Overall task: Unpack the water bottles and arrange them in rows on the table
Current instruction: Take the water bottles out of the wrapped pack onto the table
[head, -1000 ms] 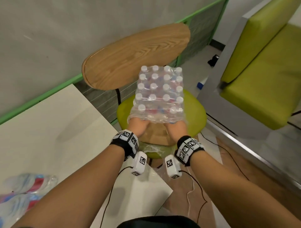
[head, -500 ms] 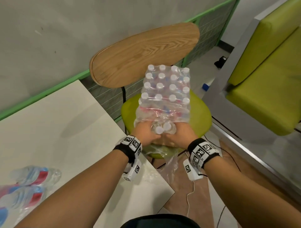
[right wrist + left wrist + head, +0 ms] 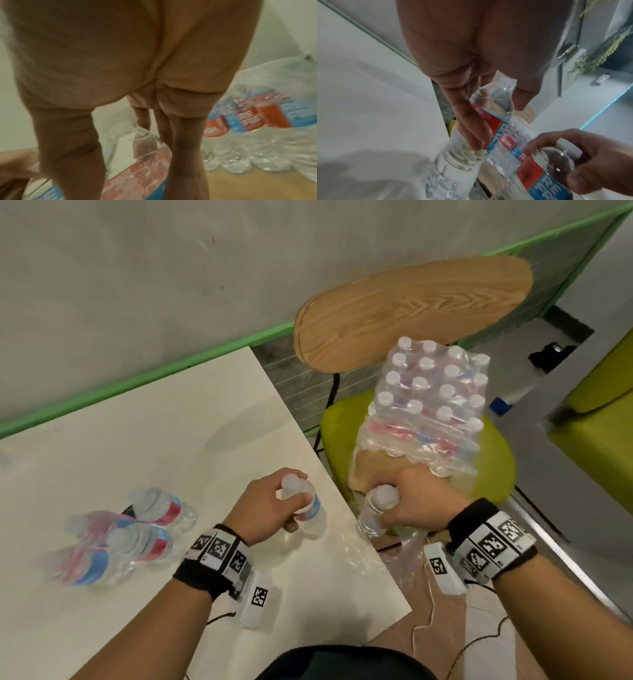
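A shrink-wrapped pack of water bottles stands on the green chair seat, its near end torn open. My left hand grips one clear bottle by the neck above the white table, near its right edge. In the left wrist view the red and blue label of this bottle shows under my fingers. My right hand grips a second bottle by its neck, between the table edge and the pack. The right wrist view shows that bottle beside the pack.
Several loose bottles are grouped on the table at the left. Torn plastic wrap hangs off the chair's front. The chair's wooden backrest rises behind the pack. A green sofa stands to the right, a grey wall behind.
Both hands have come away from the pack's open end, each with one bottle. My left hand has swung left over the table. The view has turned left.
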Action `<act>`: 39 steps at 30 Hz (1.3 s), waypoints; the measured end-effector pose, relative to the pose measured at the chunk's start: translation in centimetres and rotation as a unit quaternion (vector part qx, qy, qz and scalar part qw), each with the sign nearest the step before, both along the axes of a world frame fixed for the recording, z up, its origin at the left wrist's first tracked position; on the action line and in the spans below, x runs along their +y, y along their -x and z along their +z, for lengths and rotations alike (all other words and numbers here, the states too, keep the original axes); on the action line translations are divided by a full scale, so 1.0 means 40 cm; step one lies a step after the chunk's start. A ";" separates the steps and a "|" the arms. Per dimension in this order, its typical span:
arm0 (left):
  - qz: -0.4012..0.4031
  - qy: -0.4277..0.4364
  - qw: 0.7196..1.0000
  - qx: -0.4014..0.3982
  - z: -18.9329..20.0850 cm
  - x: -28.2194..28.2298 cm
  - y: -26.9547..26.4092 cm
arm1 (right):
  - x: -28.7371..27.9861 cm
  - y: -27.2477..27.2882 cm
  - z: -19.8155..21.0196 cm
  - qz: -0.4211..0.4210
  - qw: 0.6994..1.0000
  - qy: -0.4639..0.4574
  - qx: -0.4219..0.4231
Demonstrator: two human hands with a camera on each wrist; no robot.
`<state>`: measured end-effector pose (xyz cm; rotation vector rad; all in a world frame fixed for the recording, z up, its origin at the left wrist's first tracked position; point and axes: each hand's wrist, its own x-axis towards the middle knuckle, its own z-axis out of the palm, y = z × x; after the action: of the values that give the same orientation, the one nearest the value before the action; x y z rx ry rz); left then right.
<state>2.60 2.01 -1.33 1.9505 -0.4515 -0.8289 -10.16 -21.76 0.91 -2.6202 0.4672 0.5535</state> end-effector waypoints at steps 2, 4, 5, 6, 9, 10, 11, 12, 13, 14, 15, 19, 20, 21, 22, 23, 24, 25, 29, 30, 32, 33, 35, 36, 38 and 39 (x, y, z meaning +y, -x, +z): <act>0.057 -0.010 0.998 -0.002 0.005 0.067 -0.024 | 0.050 -0.028 0.018 0.049 0.997 0.051 -0.012; 0.102 -0.034 0.994 -0.016 -0.002 0.128 -0.052 | 0.110 -0.058 0.057 0.070 0.995 0.067 -0.009; 0.123 -0.045 0.991 -0.021 -0.008 0.156 -0.066 | 0.140 -0.078 0.062 0.074 0.996 0.048 0.003; 0.146 -0.054 0.988 -0.022 -0.016 0.181 -0.080 | 0.172 -0.101 0.061 0.079 0.997 0.011 0.013; 0.197 -0.066 0.978 -0.009 -0.031 0.234 -0.114 | 0.248 -0.178 -0.008 0.094 0.990 -0.110 0.005; 0.201 -0.073 0.977 -0.016 -0.036 0.245 -0.124 | 0.270 -0.202 -0.028 0.102 0.988 -0.118 0.003; 0.202 -0.081 0.976 -0.026 -0.037 0.255 -0.132 | 0.291 -0.229 -0.042 0.109 0.987 -0.120 0.002; 0.207 -0.082 0.974 -0.040 -0.038 0.262 -0.140 | 0.309 -0.254 -0.052 0.115 0.986 -0.124 -0.001; 0.216 -0.075 0.972 -0.051 -0.038 0.269 -0.148 | 0.328 -0.279 -0.057 0.121 0.984 -0.126 -0.009; 0.223 -0.069 0.970 -0.068 -0.037 0.276 -0.155 | 0.345 -0.304 -0.062 0.125 0.984 -0.127 -0.021; 0.225 -0.075 0.967 -0.094 -0.036 0.282 -0.165 | 0.359 -0.328 -0.068 0.127 0.984 -0.122 -0.035; 0.182 -0.122 0.959 -0.181 -0.016 0.282 -0.204 | 0.396 -0.422 -0.089 0.137 0.984 -0.087 -0.073; 0.167 -0.132 0.958 -0.193 -0.012 0.276 -0.214 | 0.400 -0.444 -0.091 0.136 0.984 -0.082 -0.079; 0.154 -0.142 0.956 -0.204 -0.009 0.270 -0.225 | 0.404 -0.466 -0.093 0.134 0.984 -0.077 -0.083; 0.145 -0.152 0.955 -0.209 -0.007 0.263 -0.236 | 0.407 -0.488 -0.094 0.132 0.985 -0.074 -0.087; 0.143 -0.160 0.954 -0.210 -0.005 0.257 -0.247 | 0.410 -0.509 -0.095 0.131 0.985 -0.072 -0.089; 0.145 -0.166 0.953 -0.210 -0.004 0.253 -0.259 | 0.412 -0.528 -0.096 0.130 0.985 -0.070 -0.092; 0.151 -0.169 0.951 -0.209 -0.004 0.250 -0.272 | 0.414 -0.546 -0.096 0.129 0.985 -0.067 -0.094; 0.177 -0.184 0.945 -0.203 0.000 0.245 -0.327 | 0.416 -0.610 -0.100 0.124 0.985 -0.060 -0.106; 0.182 -0.186 0.945 -0.200 -0.001 0.242 -0.343 | 0.415 -0.627 -0.101 0.125 0.984 -0.058 -0.110; 0.192 -0.189 0.943 -0.194 -0.002 0.236 -0.372 | 0.415 -0.657 -0.101 0.129 0.984 -0.051 -0.112; 0.198 -0.191 0.943 -0.188 -0.004 0.232 -0.385 | 0.416 -0.672 -0.100 0.131 0.984 -0.046 -0.112; 0.212 -0.193 0.943 -0.170 -0.003 0.221 -0.408 | 0.418 -0.702 -0.100 0.130 0.984 -0.039 -0.112; 0.218 -0.193 0.943 -0.162 -0.003 0.216 -0.419 | 0.420 -0.717 -0.100 0.126 0.985 -0.037 -0.113; 0.232 -0.190 0.942 -0.152 0.000 0.207 -0.439 | 0.424 -0.751 -0.095 0.113 0.986 -0.032 -0.117; 0.237 -0.189 0.941 -0.148 0.001 0.205 -0.447 | 0.426 -0.768 -0.093 0.110 0.987 -0.026 -0.117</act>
<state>20.49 10.22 -1.30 2.4189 0.0259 -0.3235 20.55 -4.73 -2.82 -2.6586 0.0901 0.3136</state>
